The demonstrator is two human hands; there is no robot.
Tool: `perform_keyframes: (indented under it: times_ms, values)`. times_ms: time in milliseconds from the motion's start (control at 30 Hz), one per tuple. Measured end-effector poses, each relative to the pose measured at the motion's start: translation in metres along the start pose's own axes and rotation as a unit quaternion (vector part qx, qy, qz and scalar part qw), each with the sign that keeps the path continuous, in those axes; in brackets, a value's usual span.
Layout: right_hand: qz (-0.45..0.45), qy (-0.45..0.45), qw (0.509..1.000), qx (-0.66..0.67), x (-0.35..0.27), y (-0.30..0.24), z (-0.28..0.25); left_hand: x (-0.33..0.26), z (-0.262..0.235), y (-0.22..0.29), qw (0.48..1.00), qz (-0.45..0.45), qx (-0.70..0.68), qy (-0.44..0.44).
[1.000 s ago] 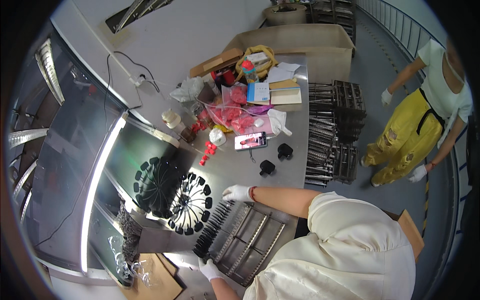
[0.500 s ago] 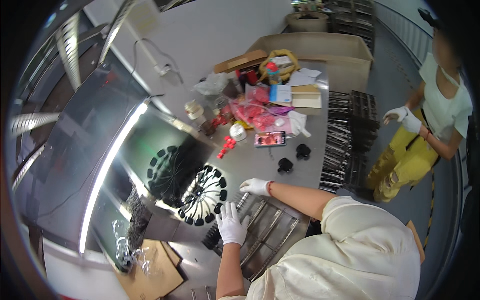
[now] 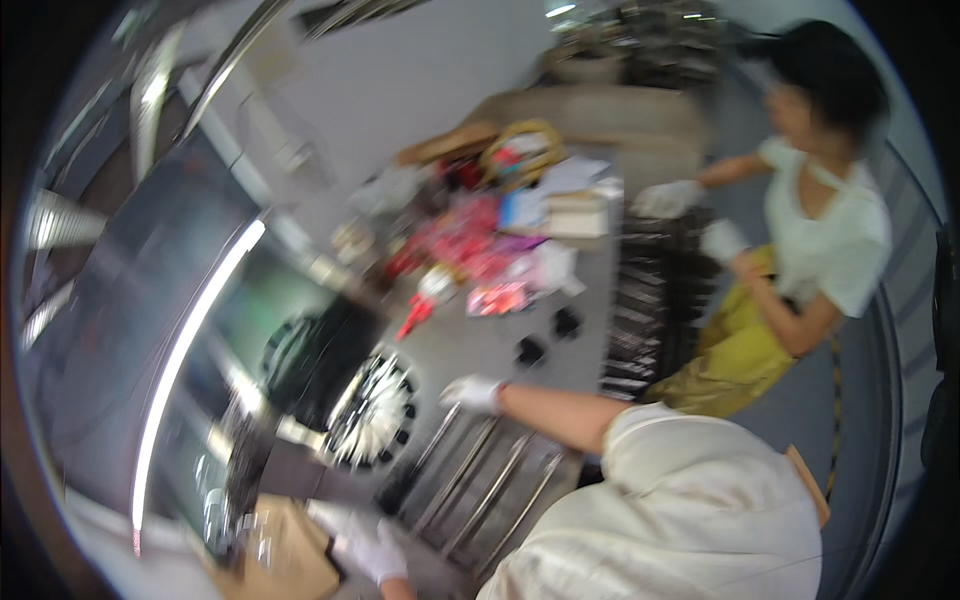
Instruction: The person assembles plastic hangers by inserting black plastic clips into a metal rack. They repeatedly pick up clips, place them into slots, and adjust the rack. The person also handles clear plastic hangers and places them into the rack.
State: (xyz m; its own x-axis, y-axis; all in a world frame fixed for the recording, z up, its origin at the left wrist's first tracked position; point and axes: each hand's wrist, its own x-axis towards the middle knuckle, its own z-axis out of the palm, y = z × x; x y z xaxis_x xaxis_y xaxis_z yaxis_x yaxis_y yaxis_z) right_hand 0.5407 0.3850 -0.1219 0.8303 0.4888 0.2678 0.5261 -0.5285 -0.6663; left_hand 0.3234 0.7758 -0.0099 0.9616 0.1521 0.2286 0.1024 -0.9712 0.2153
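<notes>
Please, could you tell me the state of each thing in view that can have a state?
Tube lamp: lit.
Phone: screen on, image blurred.
Metal rack: lying on the table, rails showing.
Two black pieces: lying apart from each other on the table.
Right hand: gloved, at the rack's upper end; grip unclear.
Left hand: gloved, blurred, near the cardboard; grip unclear.
Co-worker's hands: gloved, raised apart.

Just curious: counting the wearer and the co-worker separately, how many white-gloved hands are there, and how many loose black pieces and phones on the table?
Wearer's left hand and right hand, white-gloved: 2
Co-worker's gloved hands: 2
Loose black pieces: 2
Phone, blurred: 1
Total: 7
</notes>
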Motion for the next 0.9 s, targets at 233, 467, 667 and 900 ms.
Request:
perform_keyframes:
  times_ms: [233, 467, 667, 900]
  values:
    - [0.213, -0.037, 0.945, 0.245, 0.021, -0.059, -0.006, 0.042, -0.034, 0.104, 0.993, 0.048, -0.099, -0.036]
    - [0.225, -0.048, 0.931, 0.282, 0.013, -0.063, -0.002, 0.084, 0.014, 0.101, 0.975, -0.016, 0.015, -0.223]
    - [0.206, -0.035, 0.934, 0.289, 0.006, -0.057, -0.005, 0.087, 0.011, 0.11, 0.971, -0.014, 0.043, -0.236]
    - [0.211, -0.042, 0.925, 0.314, 0.005, -0.063, -0.008, 0.085, 0.002, 0.118, 0.964, -0.053, 0.037, -0.259]
